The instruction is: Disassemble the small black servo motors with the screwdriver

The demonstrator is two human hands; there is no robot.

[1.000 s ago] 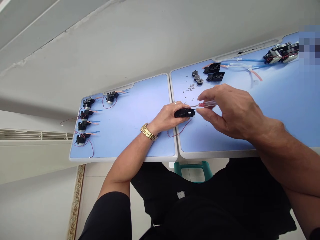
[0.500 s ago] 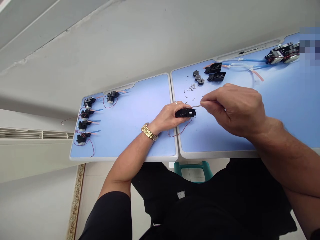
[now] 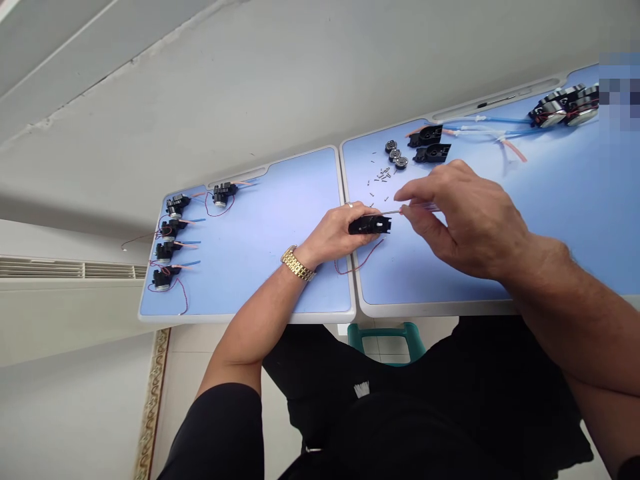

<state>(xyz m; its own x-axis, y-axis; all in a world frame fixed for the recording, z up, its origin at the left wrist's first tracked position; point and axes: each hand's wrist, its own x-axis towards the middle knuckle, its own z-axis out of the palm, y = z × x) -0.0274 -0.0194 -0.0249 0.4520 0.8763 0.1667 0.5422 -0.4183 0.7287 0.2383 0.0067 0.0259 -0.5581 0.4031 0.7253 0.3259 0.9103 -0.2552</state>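
Note:
My left hand point(image 3: 340, 231) is wrapped round a small black plastic housing point(image 3: 370, 225), held above the seam between two blue tabletops. From beneath it a thin red wire point(image 3: 373, 251) trails over the table. My right hand point(image 3: 465, 217) grips a screwdriver point(image 3: 425, 207) with a clear handle between thumb and fingers, the forefinger raised a little off it. Its thin metal shaft runs left to the top edge of the housing; the tip is too small to make out. Loose small screws point(image 3: 384, 175) lie just beyond my hands.
Three round metal-rimmed parts point(image 3: 395, 155) and two black shells point(image 3: 433, 153) lie behind the screws. Several black assemblies with wires point(image 3: 167, 251) line the left table. More motor units point(image 3: 550, 113) with blue tubes sit at the far right. A green stool point(image 3: 413, 340) stands below.
My right hand's fingers have loosened and spread, with the forefinger lifting, so the clear handle now shows. The left hand and housing stay almost still.

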